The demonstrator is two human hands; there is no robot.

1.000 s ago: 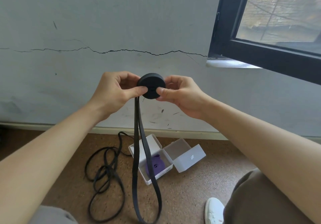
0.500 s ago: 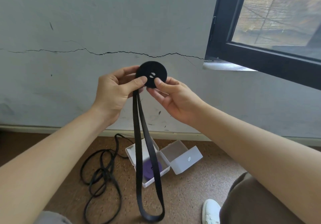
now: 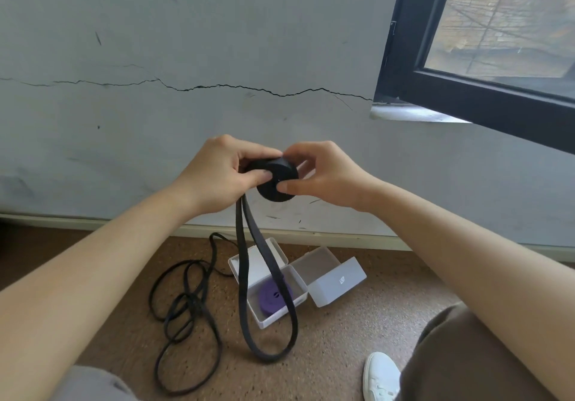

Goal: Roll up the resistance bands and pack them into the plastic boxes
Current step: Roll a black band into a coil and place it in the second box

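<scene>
Both hands are raised before the grey wall [image 3: 186, 27]. The left hand [image 3: 217, 176] and right hand [image 3: 326, 173] each have fingers and thumb curled round the partly wound black band roll [image 3: 277, 181] held between them, thumbs pressed to its near face. The unwound tail [image 3: 242, 276] hangs from the roll as a long loop in front of an open white plastic box [image 3: 281, 313] on the floor [image 3: 342, 338], which holds a coiled purple band [image 3: 269, 296]. A second open box [image 3: 337, 281] sits just beside the first on its right, and a loose black band [image 3: 186, 307] lies on the floor to the left.
</scene>
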